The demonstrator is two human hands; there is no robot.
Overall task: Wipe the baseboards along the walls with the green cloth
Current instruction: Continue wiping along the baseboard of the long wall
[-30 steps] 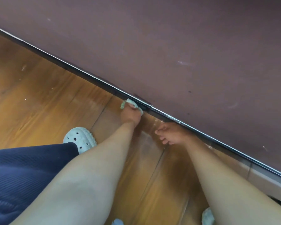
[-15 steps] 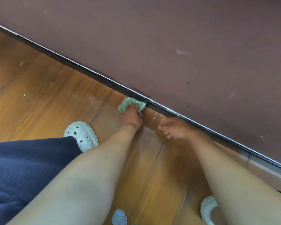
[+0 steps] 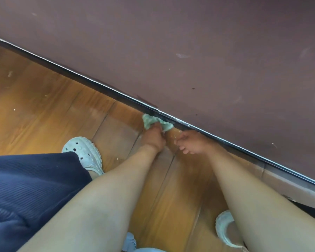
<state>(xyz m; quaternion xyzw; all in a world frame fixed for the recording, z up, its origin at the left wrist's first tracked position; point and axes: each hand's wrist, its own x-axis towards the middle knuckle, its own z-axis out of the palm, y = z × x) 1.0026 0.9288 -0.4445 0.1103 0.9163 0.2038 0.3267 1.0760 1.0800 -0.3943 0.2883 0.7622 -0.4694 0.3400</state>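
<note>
The green cloth (image 3: 148, 121) lies just right of the frame's centre, bunched against the foot of the baseboard (image 3: 98, 87). The baseboard is a dark strip with a bright upper edge that runs diagonally from the upper left to the lower right. The left hand (image 3: 154, 138) sits directly below the cloth in the picture. Its fingers are curled over the middle of the cloth and grip it, so a ragged lobe of fabric sticks out on each side of the knuckles. The upper edge of the cloth touches the baseboard where the strip shows a small joint.

The right hand (image 3: 194, 143) is just to the right of the left, close below the baseboard. Its fingers (image 3: 182, 151) are loosely curled toward the palm and hold nothing. It does not touch the cloth, though the cloth's right lobe ends near its thumb. I cannot tell whether this hand rests on the floor (image 3: 44, 110) or hangs just above it.

Both bare forearms reach up from the bottom edge. Above the baseboard a purplish-brown wall (image 3: 207, 42), marked with pale scuffs, fills the upper right. The floor is warm brown wood planks. A pale perforated clog (image 3: 84, 150) shows at centre left, partly under a navy ribbed garment (image 3: 25, 188) in the lower left. A second clog (image 3: 223, 228) shows at the lower right.
</note>
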